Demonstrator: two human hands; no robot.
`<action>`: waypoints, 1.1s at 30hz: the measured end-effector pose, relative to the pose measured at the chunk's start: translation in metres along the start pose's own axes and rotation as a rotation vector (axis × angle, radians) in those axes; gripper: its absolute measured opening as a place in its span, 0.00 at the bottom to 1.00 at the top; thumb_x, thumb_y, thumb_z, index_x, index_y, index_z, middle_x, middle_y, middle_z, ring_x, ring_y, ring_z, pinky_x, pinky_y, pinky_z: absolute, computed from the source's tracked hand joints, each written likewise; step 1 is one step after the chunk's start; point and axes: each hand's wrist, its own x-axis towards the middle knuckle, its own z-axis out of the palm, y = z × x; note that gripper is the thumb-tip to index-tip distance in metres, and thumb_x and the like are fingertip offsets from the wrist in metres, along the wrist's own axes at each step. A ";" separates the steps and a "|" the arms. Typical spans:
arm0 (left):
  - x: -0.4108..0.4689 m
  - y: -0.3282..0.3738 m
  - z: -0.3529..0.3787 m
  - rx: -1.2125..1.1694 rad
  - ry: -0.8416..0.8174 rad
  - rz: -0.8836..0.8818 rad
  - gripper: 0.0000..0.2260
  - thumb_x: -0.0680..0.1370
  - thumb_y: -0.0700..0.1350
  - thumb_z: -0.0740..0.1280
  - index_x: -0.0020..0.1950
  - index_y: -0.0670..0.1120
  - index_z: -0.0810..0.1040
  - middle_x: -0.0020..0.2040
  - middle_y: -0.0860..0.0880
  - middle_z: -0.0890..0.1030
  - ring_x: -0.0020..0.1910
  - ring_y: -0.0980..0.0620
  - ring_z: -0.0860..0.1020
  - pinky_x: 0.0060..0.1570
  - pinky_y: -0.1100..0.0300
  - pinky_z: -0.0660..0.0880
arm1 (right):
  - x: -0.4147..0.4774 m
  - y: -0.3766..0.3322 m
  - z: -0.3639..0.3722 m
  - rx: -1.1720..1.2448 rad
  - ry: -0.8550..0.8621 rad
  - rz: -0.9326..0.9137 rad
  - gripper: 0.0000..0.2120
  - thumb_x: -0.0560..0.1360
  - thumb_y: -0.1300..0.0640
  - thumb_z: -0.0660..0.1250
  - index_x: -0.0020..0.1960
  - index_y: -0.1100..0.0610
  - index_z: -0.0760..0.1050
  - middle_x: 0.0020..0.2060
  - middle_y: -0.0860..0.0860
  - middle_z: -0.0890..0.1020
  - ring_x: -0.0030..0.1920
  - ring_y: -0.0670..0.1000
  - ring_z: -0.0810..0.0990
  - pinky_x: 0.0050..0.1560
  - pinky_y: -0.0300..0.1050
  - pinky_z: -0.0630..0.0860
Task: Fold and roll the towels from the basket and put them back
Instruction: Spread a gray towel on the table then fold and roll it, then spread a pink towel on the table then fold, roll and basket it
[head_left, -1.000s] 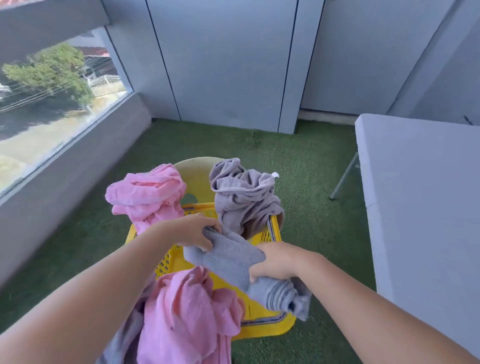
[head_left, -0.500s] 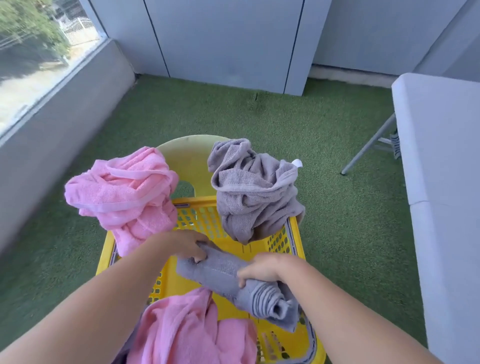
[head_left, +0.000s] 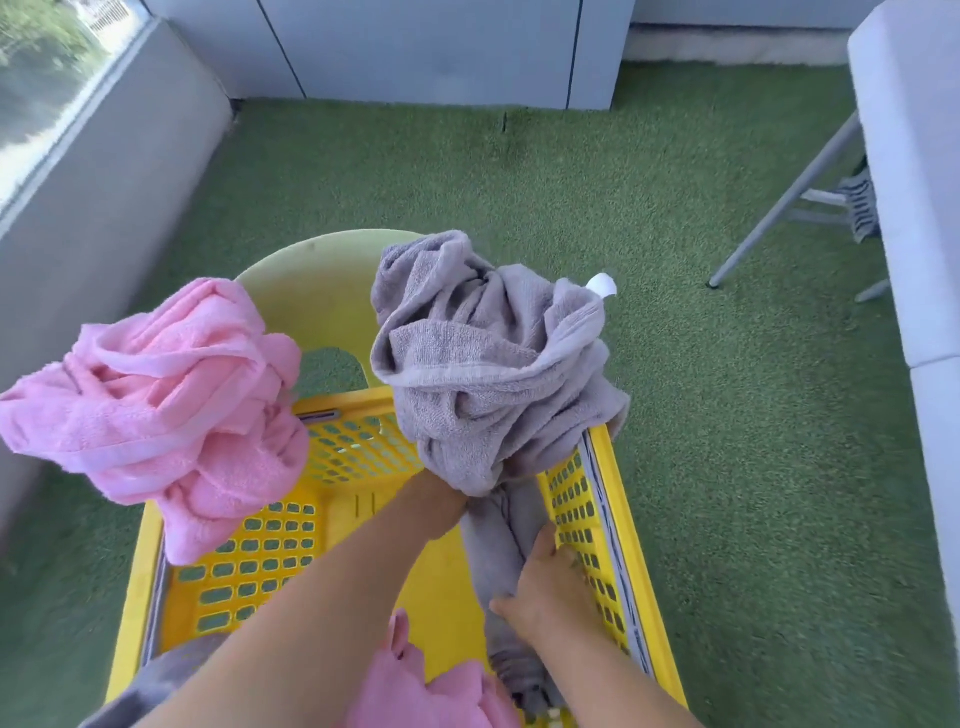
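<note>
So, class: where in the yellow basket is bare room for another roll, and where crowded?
Free: basket floor between the crumpled pink towel and the rolled grey towel. Crowded: right wall, under the crumpled grey towel.

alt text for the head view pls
The left hand and right hand hold a rolled grey towel inside a yellow basket, along its right wall. A crumpled pink towel and a crumpled grey towel drape its far rim.

Home balcony: artificial grass (head_left: 727, 467) around the yellow laundry basket (head_left: 358, 457) holding my left hand (head_left: 436, 501) and right hand (head_left: 550, 587), grey wall panels (head_left: 431, 47) beyond them, a window (head_left: 36, 104) onto trees to their left, a folding table (head_left: 909, 156) to their right.
</note>
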 end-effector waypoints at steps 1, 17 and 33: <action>0.002 0.003 0.009 0.000 0.012 0.034 0.09 0.80 0.47 0.61 0.41 0.48 0.69 0.40 0.48 0.75 0.40 0.46 0.75 0.35 0.56 0.68 | -0.001 0.001 0.004 -0.012 0.012 -0.010 0.57 0.69 0.40 0.73 0.78 0.59 0.36 0.71 0.62 0.60 0.70 0.62 0.65 0.68 0.53 0.68; -0.059 -0.008 0.004 0.043 -0.064 -0.243 0.17 0.82 0.48 0.60 0.72 0.48 0.67 0.66 0.43 0.72 0.63 0.40 0.74 0.54 0.48 0.75 | -0.063 -0.031 -0.007 0.394 -0.618 -0.041 0.44 0.55 0.22 0.68 0.57 0.55 0.79 0.54 0.56 0.84 0.53 0.58 0.84 0.54 0.49 0.77; -0.267 -0.005 -0.080 -0.511 -0.098 -0.319 0.26 0.83 0.62 0.53 0.69 0.46 0.75 0.63 0.43 0.78 0.63 0.43 0.75 0.60 0.53 0.71 | -0.147 0.001 -0.052 0.418 -0.655 -0.589 0.40 0.65 0.38 0.77 0.73 0.41 0.64 0.67 0.44 0.73 0.63 0.40 0.76 0.62 0.42 0.75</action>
